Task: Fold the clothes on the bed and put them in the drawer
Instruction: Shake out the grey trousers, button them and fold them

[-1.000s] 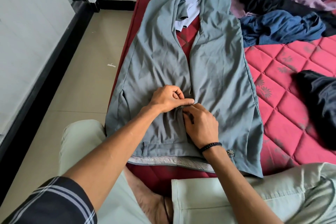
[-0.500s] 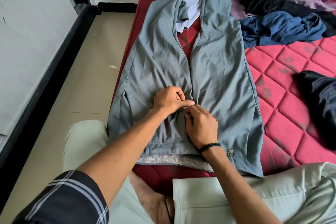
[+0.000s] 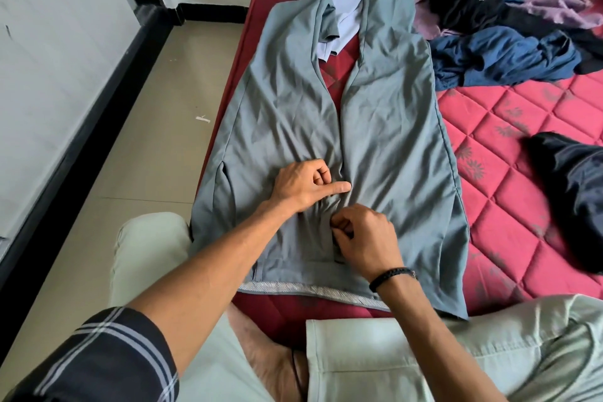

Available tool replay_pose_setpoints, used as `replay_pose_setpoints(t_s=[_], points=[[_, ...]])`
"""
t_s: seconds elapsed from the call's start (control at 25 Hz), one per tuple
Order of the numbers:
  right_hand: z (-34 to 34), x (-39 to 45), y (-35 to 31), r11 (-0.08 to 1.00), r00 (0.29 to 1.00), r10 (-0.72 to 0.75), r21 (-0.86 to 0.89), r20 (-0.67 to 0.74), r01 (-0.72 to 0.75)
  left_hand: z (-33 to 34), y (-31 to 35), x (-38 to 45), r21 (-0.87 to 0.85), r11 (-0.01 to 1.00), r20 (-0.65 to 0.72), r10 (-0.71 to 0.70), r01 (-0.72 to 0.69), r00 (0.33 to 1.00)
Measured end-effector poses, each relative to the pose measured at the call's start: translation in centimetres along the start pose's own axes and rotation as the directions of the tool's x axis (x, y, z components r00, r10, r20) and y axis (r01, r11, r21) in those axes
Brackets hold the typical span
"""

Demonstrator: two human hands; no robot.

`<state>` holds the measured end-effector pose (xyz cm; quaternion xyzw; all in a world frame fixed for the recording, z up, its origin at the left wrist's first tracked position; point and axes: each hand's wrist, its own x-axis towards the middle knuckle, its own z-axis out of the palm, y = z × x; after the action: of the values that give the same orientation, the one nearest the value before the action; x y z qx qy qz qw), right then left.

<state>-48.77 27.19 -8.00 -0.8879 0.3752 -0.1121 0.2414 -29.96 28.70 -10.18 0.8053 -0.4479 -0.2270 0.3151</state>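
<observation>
Trousers (image 3: pixel 385 127) spread flat on the bed (image 3: pixel 509 147), waistband nearest us, both hands working the fly.

We find the left hand (image 3: pixel 303 186) pinning the crotch cloth, thumb straight, fingers curled into bunched fabric; the right hand (image 3: pixel 365 238) pinches the fly just below it. We judge two risks: the bunching sets creases into any fold, and the left leg edge overhangs the mattress side, so a tug toward us could drag the garment floorward. The unfolded pile (image 3: pixel 496 26) touches the leg ends and may snag.

We see grey-green trousers (image 3: pixel 385 127) spread flat mid-frame on the red bed (image 3: pixel 522 153), waistband toward the frame's bottom; unfolded clothes (image 3: pixel 502 52) heaped upper right.
</observation>
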Motion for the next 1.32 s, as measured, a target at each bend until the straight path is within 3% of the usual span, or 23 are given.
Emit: replay_pose_setpoints(t_s=[0.08, 0.16, 0.2, 0.32, 0.44, 0.52, 0.6, 0.68, 0.72, 0.8, 0.88, 1.0, 1.12, 1.32], points=[[-0.8, 0.7, -0.3, 0.997, 0.997, 0.045, -0.062, 0.056, -0.042, -1.1, -0.8, 0.0, -0.182, 0.982, 0.183, 0.089, -0.055, 0.979], [-1.3, 1.9, -0.4, 0.987, 0.985, 0.092, -0.141, 0.146, -0.071, -1.0, -1.4, -0.1, -0.184, 0.973, 0.192, 0.174, -0.139, 0.966], [-1.5, 2.8, -0.2, 0.989, 0.97, 0.122, -0.109, 0.211, -0.101, -0.6, -1.5, -0.1, -0.109, 0.98, 0.139, 0.181, -0.166, 0.974], [-1.1, 4.3, 0.9, 0.897, 0.906, 0.222, 0.29, 0.361, -0.335, 0.7, -1.1, 0.3, 0.075, 0.987, -0.014, 0.142, -0.141, 0.99], [-0.5, 4.3, 1.4, 0.831, 0.9, 0.262, 0.393, 0.348, -0.394, 0.3, -0.5, 0.6, 0.056, 0.992, -0.005, 0.111, -0.11, 0.994], [-0.6, 4.1, 1.2, 0.825, 0.907, 0.244, 0.418, 0.344, -0.38, -0.4, -0.9, -0.8, -0.02, 0.977, 0.041, 0.212, -0.212, 0.976], [-1.4, 4.3, 1.5, 0.801, 0.891, 0.21, 0.452, 0.402, -0.393, -0.5, -2.2, -3.0, 0.101, 0.907, 0.12, 0.397, -0.409, 0.91], [-2.1, 4.3, 1.7, 0.824, 0.87, 0.145, 0.429, 0.47, -0.369, -0.6, -3.4, -4.7, 0.348, 0.811, 0.228, 0.413, -0.47, 0.882], [-2.2, 4.3, 1.5, 0.879, 0.889, 0.113, 0.372, 0.445, -0.298, -0.8, -3.7, -4.9, 0.423, 0.791, 0.243, 0.372, -0.443, 0.896], [-1.3, 3.9, 1.2, 0.995, 0.971, 0.049, 0.072, 0.235, -0.067, -0.8, -3.3, -4.7, 0.473, 0.781, 0.258, 0.319, -0.407, 0.912], [0.2, 2.8, 0.8, 0.988, 1.0, -0.021, -0.151, -0.003, 0.02, -0.5, -3.0, -4.6, 0.528, 0.75, 0.279, 0.291, -0.399, 0.915], [1.3, 1.7, 0.4, 0.994, 0.986, 0.0, -0.106, -0.166, -0.018, -1.4, -2.5, -4.2, 0.547, 0.733, 0.338, 0.248, -0.404, 0.908], [1.1, 1.9, 0.7, 0.996, 0.99, -0.017, -0.085, -0.141, 0.005, -3.4, -1.5, -2.3, 0.416, 0.839, 0.407, 0.174, -0.352, 0.897], [2.1, 0.8, 0.1, 0.981, 0.969, -0.176, -0.111, -0.174, 0.158, -1.0, -2.0, -2.1, 0.518, 0.784, 0.182, 0.29, -0.342, 0.94]])
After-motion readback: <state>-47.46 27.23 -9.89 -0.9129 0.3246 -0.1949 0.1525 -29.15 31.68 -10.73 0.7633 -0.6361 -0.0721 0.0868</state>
